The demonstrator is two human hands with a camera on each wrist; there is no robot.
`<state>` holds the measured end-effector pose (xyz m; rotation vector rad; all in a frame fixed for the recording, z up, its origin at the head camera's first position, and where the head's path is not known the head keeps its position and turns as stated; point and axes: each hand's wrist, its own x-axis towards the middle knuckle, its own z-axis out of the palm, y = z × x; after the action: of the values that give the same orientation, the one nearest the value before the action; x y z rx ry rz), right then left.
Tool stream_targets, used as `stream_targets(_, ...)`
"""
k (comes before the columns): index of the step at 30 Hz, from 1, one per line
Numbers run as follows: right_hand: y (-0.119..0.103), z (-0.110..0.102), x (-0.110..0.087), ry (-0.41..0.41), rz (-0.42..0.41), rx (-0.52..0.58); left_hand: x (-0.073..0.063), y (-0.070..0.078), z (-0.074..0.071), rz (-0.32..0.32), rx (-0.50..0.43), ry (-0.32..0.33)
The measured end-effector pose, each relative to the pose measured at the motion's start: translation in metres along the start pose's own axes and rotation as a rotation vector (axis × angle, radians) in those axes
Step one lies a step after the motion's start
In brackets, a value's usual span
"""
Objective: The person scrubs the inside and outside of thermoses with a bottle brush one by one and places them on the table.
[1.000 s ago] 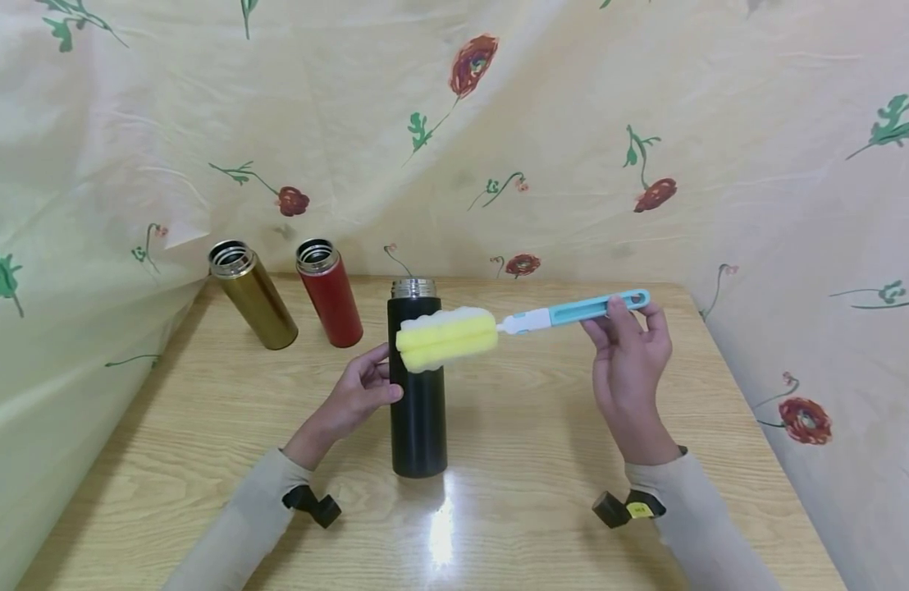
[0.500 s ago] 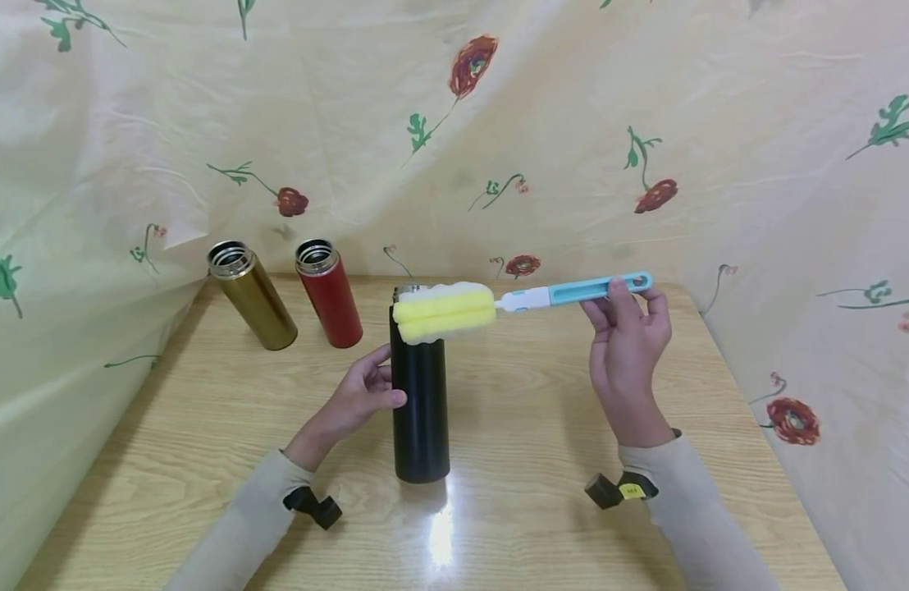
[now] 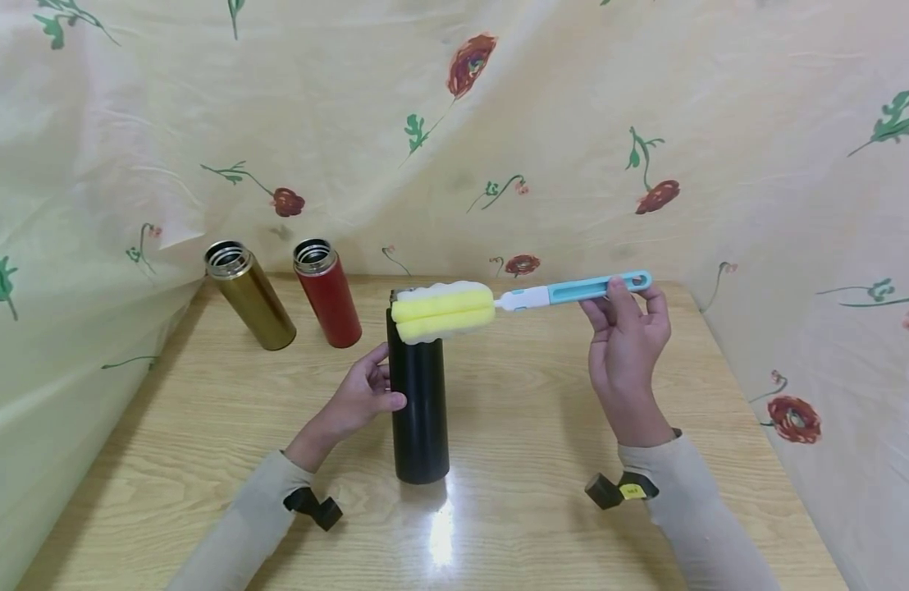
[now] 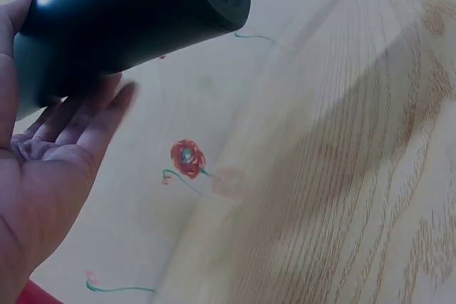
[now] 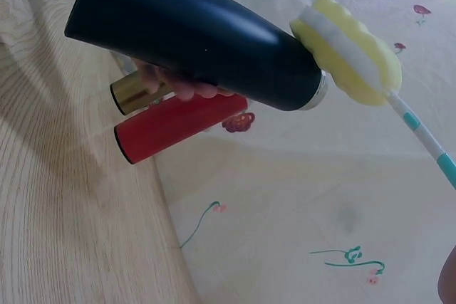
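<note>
My left hand (image 3: 362,398) grips a black thermos bottle (image 3: 421,419) around its side, thumb toward the camera. The bottle has no lid, and its underside shows in the left wrist view. With fingers and thumb, my right hand (image 3: 628,353) pinches the blue handle end of a bottle brush (image 3: 443,312), held nearly level. The brush's yellow and white sponge head overlaps the bottle's steel neck in the head view and hides most of it. In the right wrist view that sponge head (image 5: 349,48) lies against or just beside the neck, outside the mouth.
A gold thermos bottle (image 3: 255,308) and a red thermos bottle (image 3: 331,304) stand lidless at the back left of the wooden table (image 3: 528,509). A flowered cloth (image 3: 573,98) hangs behind the table and along both sides.
The right hand has raised the brush's sponge head from the bottle's upper body to its neck. The bottle has shifted slightly; over the last half second both hands are almost still.
</note>
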<state>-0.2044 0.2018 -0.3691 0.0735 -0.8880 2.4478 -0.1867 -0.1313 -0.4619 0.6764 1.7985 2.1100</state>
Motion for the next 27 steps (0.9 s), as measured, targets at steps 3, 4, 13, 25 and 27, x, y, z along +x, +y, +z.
stream_targets(3,0.0,0.0,-0.001,0.001,0.001,0.004,0.001,0.0,0.0,0.008,-0.014,0.001)
stream_targets(4,0.0,-0.001,-0.001,0.002,0.002,0.005,0.001,0.0,0.0,0.01,-0.019,0.002)
stream_targets(13,-0.001,-0.004,-0.004,0.031,0.021,-0.019,0.0,0.002,-0.002,0.012,-0.039,-0.007)
stream_targets(25,-0.001,-0.009,-0.011,0.058,0.024,-0.049,-0.003,0.004,-0.001,0.061,-0.133,-0.1)
stream_targets(27,-0.002,-0.01,-0.012,0.065,0.031,-0.049,-0.002,0.005,-0.001,0.074,-0.16,-0.114)
